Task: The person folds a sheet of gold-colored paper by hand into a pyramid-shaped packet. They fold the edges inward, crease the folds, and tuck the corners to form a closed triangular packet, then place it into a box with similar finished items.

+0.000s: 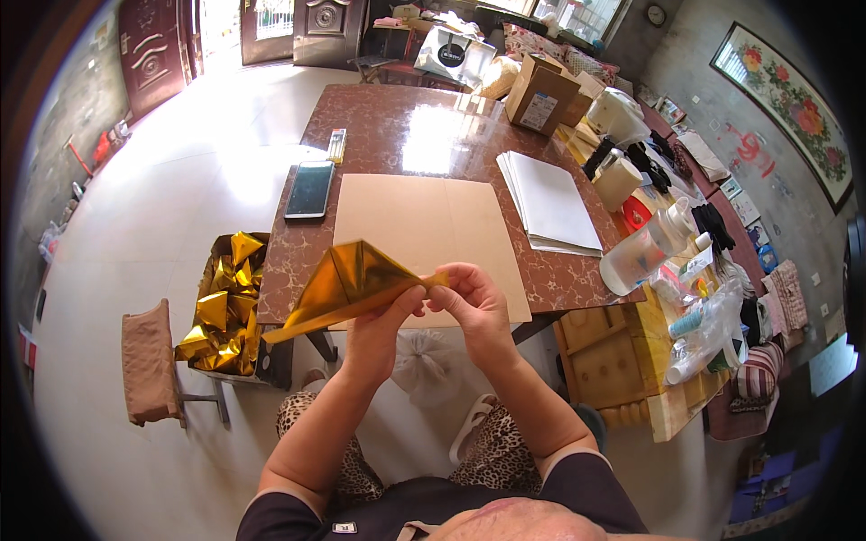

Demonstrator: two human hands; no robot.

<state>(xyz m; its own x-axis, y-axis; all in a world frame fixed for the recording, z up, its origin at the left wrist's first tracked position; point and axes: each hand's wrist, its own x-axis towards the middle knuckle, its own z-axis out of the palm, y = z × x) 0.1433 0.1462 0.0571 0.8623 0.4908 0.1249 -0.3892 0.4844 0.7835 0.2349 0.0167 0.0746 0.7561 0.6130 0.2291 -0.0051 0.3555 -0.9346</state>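
Observation:
A folded sheet of shiny gold foil paper (352, 274) is held up over the near edge of a cardboard sheet (419, 209). My left hand (384, 324) pinches its lower right part between thumb and fingers. At its narrow right end, my right hand (475, 304) grips the tip with thumb and fingers. Both hands nearly touch. The wide part of the foil spreads to the left, past my left hand, with its lowest corner near the table's front edge. Several folded gold foil pieces (230, 297) fill a box at the left of the table.
On the marbled table (379, 128) lie a smartphone (310, 189), a small packet (337, 145) and a stack of white paper (551, 203). A cardboard box (541, 95) stands at the back. To the right, a plastic bottle (643, 250) leans above a cluttered wooden bench. A stool (147, 365) stands at left.

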